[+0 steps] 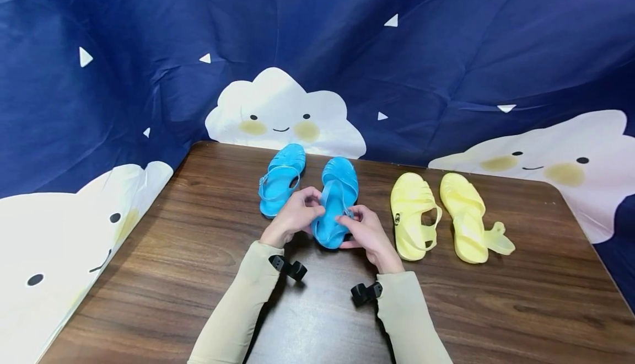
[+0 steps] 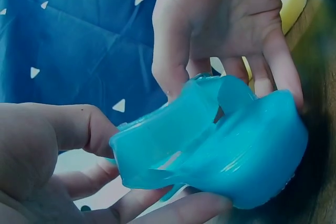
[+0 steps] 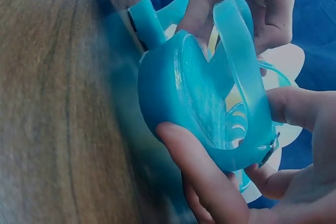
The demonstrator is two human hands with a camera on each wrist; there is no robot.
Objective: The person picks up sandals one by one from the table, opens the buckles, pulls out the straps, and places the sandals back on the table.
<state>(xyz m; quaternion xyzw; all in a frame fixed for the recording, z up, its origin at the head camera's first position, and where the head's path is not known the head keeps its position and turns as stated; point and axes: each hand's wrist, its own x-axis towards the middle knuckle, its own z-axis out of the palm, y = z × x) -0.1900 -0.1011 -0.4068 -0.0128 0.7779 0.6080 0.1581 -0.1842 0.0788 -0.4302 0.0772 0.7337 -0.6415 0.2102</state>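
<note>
Both hands hold a blue jelly sandal (image 1: 328, 225) around its heel end, near the middle of the table, its toe pointing away. On the left side, my left hand (image 1: 300, 210) pinches the sandal's strap between thumb and finger, its lower fingers beside the sole. From the right, my right hand (image 1: 367, 233) grips near the buckle (image 3: 269, 153), one finger against the heel's outside. The heel is tipped up toward the wrist cameras. A second blue sandal (image 1: 280, 185), its strap across the heel, lies just left of my left hand.
To the right lie two yellow sandals: one (image 1: 410, 204) has its strap looped, the other (image 1: 468, 226) has a strap spread out sideways. The dark wooden table (image 1: 173, 253) ends at a blue curtain (image 1: 347, 33) printed with clouds.
</note>
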